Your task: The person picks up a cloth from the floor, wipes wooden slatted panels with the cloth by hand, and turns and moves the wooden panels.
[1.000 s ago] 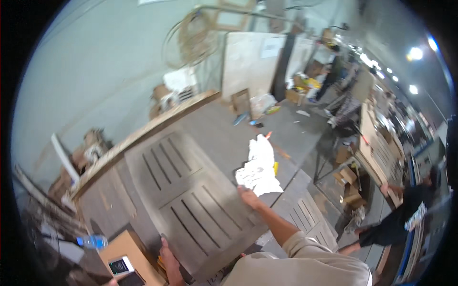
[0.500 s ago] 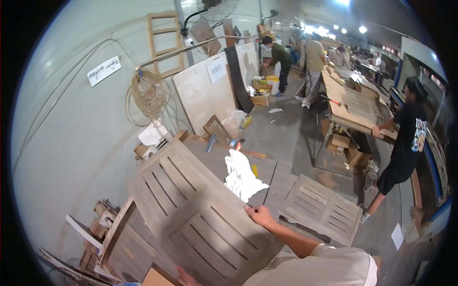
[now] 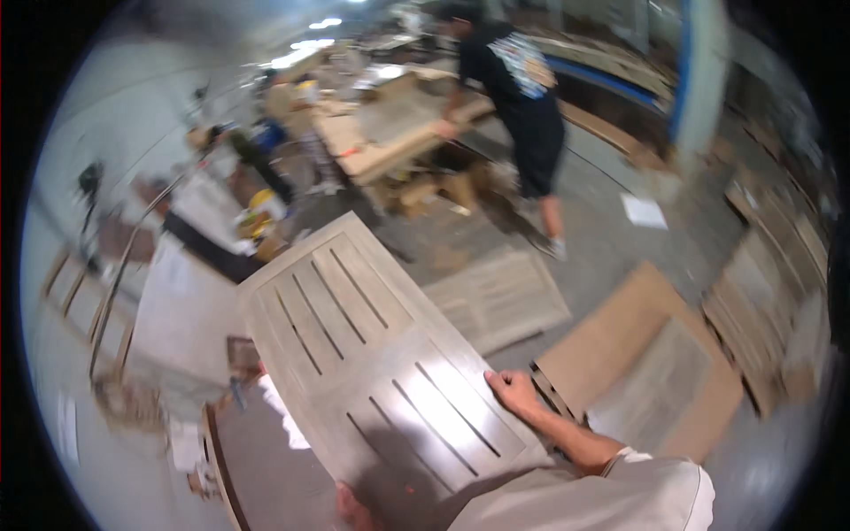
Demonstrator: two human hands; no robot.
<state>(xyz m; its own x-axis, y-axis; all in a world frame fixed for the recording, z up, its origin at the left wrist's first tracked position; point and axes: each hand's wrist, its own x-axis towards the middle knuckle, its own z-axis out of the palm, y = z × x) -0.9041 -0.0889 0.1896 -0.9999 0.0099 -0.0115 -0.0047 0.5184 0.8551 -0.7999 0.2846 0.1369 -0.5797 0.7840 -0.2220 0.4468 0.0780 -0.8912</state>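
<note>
I carry a long grey slatted wooden panel [image 3: 372, 354] in front of me, lifted off the ground and running from lower right toward upper left. My right hand [image 3: 512, 391] grips its right edge near the middle. My left hand [image 3: 354, 509] holds the near end at the bottom of the view, mostly hidden under the panel. A white cloth [image 3: 288, 416] peeks out from under the panel's left edge.
A second slatted panel [image 3: 500, 296] lies on the concrete floor ahead. A cardboard sheet [image 3: 651, 372] with a grey board on it lies to the right. A person in a black shirt [image 3: 522, 97] leans over a workbench [image 3: 390, 133]. Stacked boards [image 3: 779, 292] line the right side.
The view has swung round to the right, from the wall toward the workshop floor and the workbench. The panel stays in both hands and now covers most of the white cloth.
</note>
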